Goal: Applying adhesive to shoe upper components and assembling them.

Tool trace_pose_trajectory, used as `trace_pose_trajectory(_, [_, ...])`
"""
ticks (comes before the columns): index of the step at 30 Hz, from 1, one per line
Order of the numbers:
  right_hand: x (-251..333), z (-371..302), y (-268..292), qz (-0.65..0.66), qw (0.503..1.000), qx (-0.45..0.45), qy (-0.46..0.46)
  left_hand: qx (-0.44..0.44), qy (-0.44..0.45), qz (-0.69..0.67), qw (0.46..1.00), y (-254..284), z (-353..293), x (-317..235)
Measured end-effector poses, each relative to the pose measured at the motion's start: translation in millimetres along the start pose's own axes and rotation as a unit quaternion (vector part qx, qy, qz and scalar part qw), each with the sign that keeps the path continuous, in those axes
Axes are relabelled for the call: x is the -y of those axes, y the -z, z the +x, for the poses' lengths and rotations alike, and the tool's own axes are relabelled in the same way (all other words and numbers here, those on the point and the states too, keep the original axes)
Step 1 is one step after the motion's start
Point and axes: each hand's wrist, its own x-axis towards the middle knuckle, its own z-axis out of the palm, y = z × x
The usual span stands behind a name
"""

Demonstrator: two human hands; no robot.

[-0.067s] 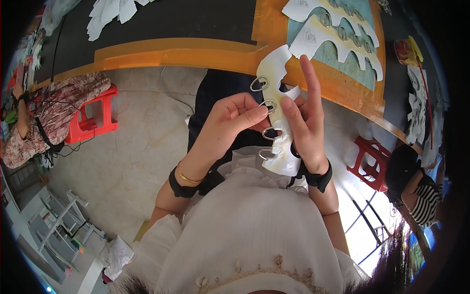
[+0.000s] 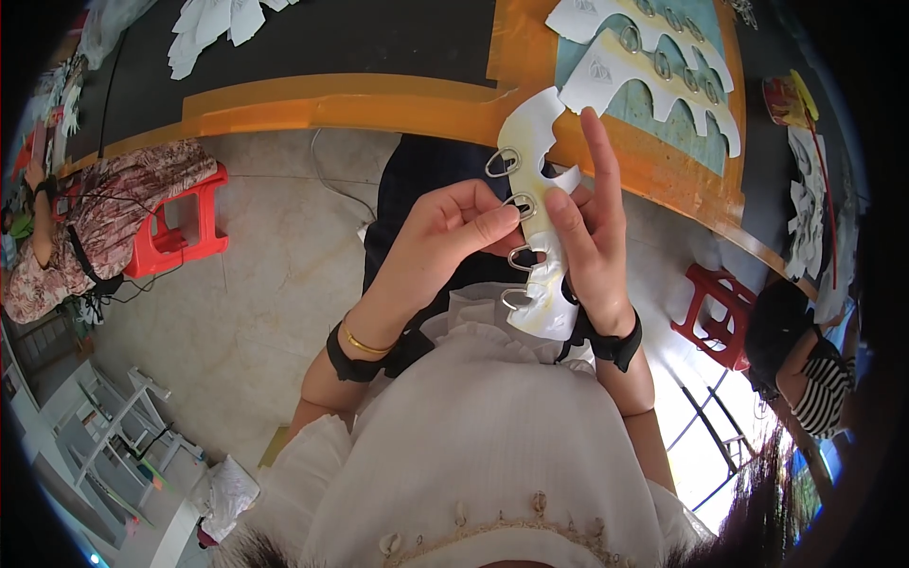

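Note:
Above my lap I hold a curved white piece (image 2: 533,175) with scalloped cut-outs and yellowish stains, tilted lengthwise. Several oval metal rings stick out along its left edge. My left hand (image 2: 450,230) is closed, its thumb and forefinger pinching the second metal ring (image 2: 523,202) from the top. From the right, my right hand (image 2: 597,232) grips the white piece, thumb on its face and forefinger stretched out toward the table. The other right fingers are mostly hidden behind the piece.
Two similar white pieces with rings (image 2: 653,80) lie on a teal mat (image 2: 696,137) on the orange-edged table (image 2: 379,97). White cut sheets (image 2: 220,28) lie at the far left. A seated person (image 2: 123,213) is on the left; another (image 2: 805,364) is on the right near a red stool (image 2: 717,317).

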Motion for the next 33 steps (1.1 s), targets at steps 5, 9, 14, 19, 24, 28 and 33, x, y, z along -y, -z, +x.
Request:
trace_pose_trajectory(5, [0.1, 3.8, -5.0, 0.033, 0.998, -0.045, 0.028, -0.009, -0.066, 0.021, 0.998, 0.0, 4.8, 3.2])
trace_pose_trajectory(9, [-2.4, 3.8, -1.7, 0.026, 0.999, -0.028, 0.026, 0.049, 0.018, -0.183, 0.982, 2.3, 6.6, 3.8])
trace_pose_trajectory(14, [-1.4, -0.7, -8.8, 0.036, 0.998, -0.04, 0.016, 0.021, 0.026, -0.173, 0.984, -8.0, 6.1, 4.9])
trace_pose_trajectory(19, [-0.3, -1.0, -8.4, -0.011, 0.999, -0.023, 0.02, 0.046, 0.006, -0.133, 0.99, -4.3, 3.8, 5.4])
trace_pose_trajectory(24, [-1.5, -1.4, -11.0, 0.034, 0.999, -0.023, 0.03, 0.021, -0.01, -0.124, 0.992, -9.9, 2.3, 3.2])
trace_pose_trajectory(28, [1.8, -1.5, -10.5, 0.037, 0.999, -0.012, 0.008, 0.034, -0.01, -0.119, 0.992, -9.6, 1.1, 2.6])
trace_pose_trajectory(33, [0.5, -6.6, -11.6, 0.053, 0.998, -0.014, 0.022, 0.004, -0.043, -0.086, 0.995, -14.8, -6.4, 4.5])
